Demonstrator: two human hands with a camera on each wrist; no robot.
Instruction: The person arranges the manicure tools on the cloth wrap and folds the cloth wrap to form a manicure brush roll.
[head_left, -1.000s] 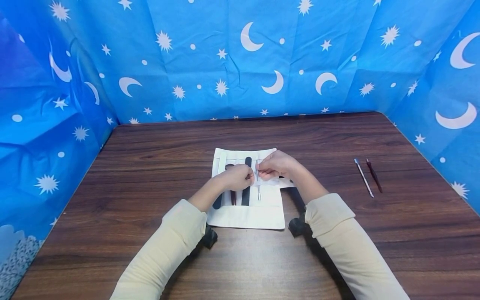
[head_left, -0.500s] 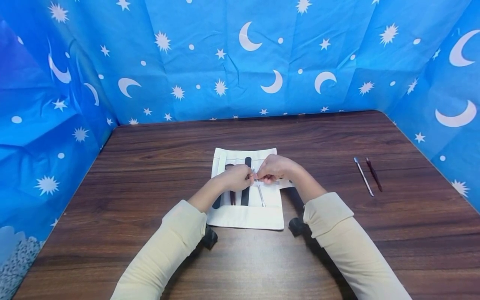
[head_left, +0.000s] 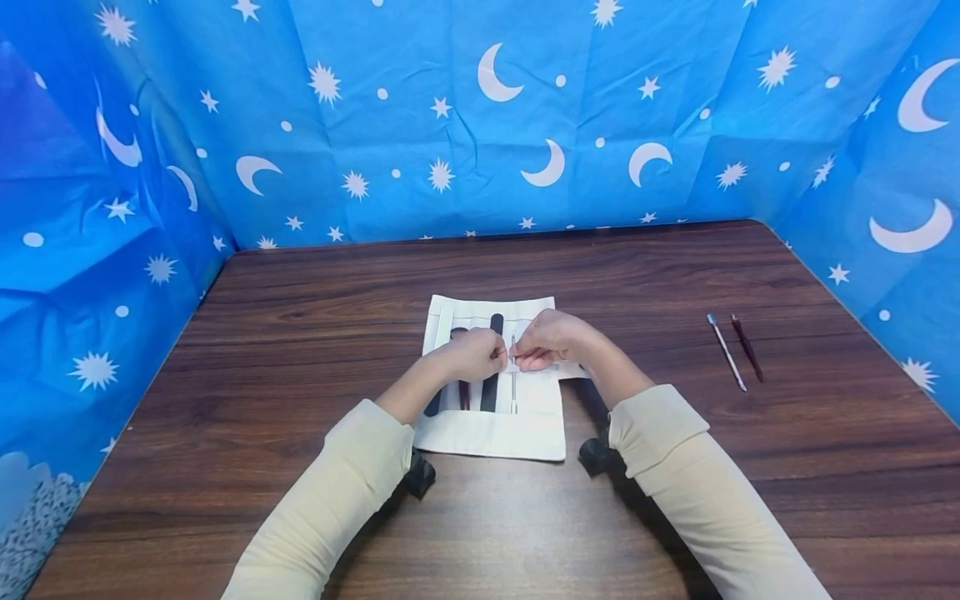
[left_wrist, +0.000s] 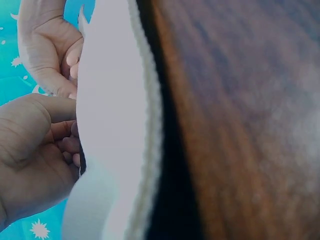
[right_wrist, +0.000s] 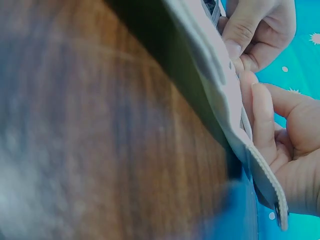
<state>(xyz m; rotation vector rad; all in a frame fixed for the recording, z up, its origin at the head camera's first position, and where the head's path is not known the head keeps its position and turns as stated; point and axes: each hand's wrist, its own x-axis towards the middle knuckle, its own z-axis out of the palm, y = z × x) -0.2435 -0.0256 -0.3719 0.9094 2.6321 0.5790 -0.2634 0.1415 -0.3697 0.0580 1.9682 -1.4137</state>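
A white fabric tool roll lies unfolded on the table. My right hand pinches a slim silver metal tool, which stands nearly straight along the roll with its lower end at the bottom pocket's edge. Beside it, my left hand has its fingers curled and pinches the white strap that crosses the roll. Left of the metal tool are a long black flat tool and a reddish-brown handle, partly under my left hand. In both wrist views the roll's edge hides the fingertips.
To the right on the wooden table lie a silver rod and a dark red-brown tool, side by side. A blue curtain with moons and stars closes off the back and sides.
My right hand has come down slightly toward me with the metal tool, whose lower end moved to the bottom pocket. The tool tilted, then straightened. My left hand has stayed in place.
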